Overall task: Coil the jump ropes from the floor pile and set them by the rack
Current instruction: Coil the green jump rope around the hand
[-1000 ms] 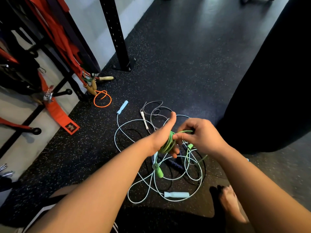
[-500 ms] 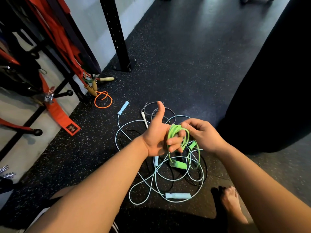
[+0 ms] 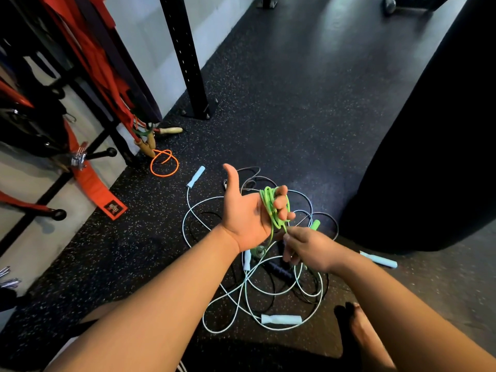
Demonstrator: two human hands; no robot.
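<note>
Floor [image 3: 295, 103]: black speckled rubber, carries everything. Bag [image 3: 429, 157], big and dark, fills its right side. Rack [image 3: 118, 140] stands at the left edge, hung with red straps. One orange rope [image 3: 164, 162] lies coiled at its foot.

Pile [image 3: 264, 294]: pale and black ropes tangled at floor centre, under both hands, pale handles sticking out.

Left hand [image 3: 247, 213]: palm up, thumb straight out, fingers curled through the green rope [image 3: 271, 208] and holding the loops. Coil stands off the floor, above the pile, its long axis running away from the person.

Right hand [image 3: 311, 248]: just below and nearer the body, pinching the loose tail where it leaves the coil's near end. Green handle [image 3: 314, 224] shows just beyond it; whether it hangs or lies on the floor, cannot tell.

Judgement: winding is nearly done. The next wrap runs from the right hand up over the left fingers. Rack lies left and ahead, so the left hand is the nearer one for the set-down.
</note>
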